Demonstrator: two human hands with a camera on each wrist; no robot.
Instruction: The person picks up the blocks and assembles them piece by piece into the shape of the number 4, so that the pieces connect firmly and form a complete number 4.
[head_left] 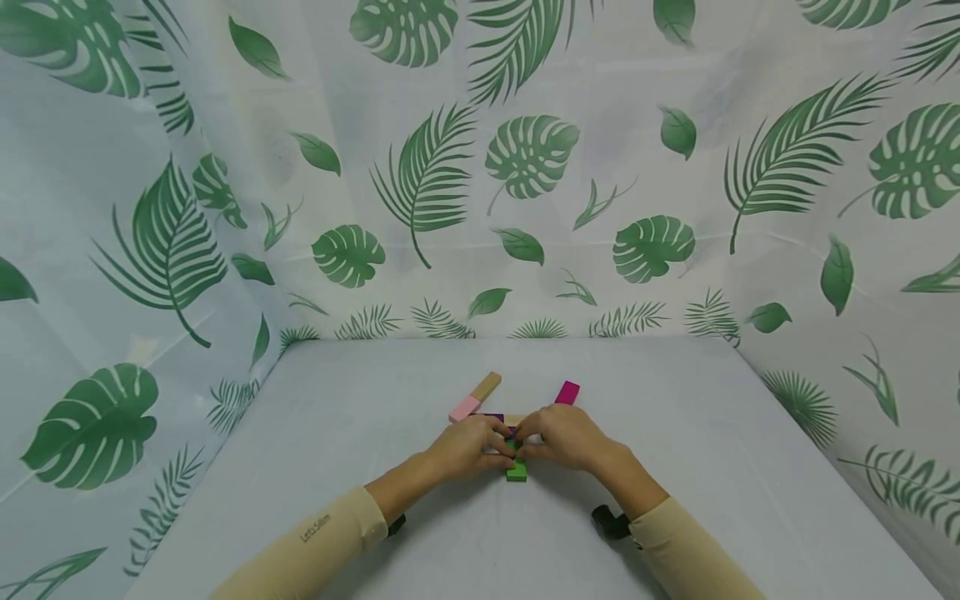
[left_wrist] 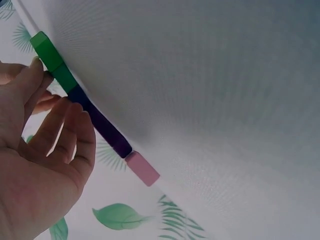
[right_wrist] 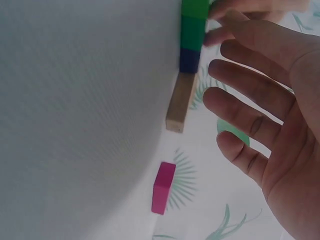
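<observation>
A bright green block (head_left: 516,473) lies nearest the person, with a dark green block (left_wrist: 65,77) lined up behind it. My left hand (head_left: 468,446) reaches in from the left, thumb and forefinger tips right at the side of the green blocks. From the right, my right hand (head_left: 566,435) brings its fingertips to the same blocks, its other fingers loosely bent in the right wrist view. Beyond them are a dark blue block (right_wrist: 189,60) and a purple block (left_wrist: 107,130). A plain wooden block (right_wrist: 179,102) extends off the dark blue one. Fingers partly hide the middle of this arrangement.
At the back left, a pink block (head_left: 463,408) meets another plain wooden block (head_left: 489,384) end to end. A magenta block (head_left: 567,392) lies behind the right hand. White cloth (head_left: 360,392) covers the table; leaf-printed curtains (head_left: 450,292) stand around its back and sides.
</observation>
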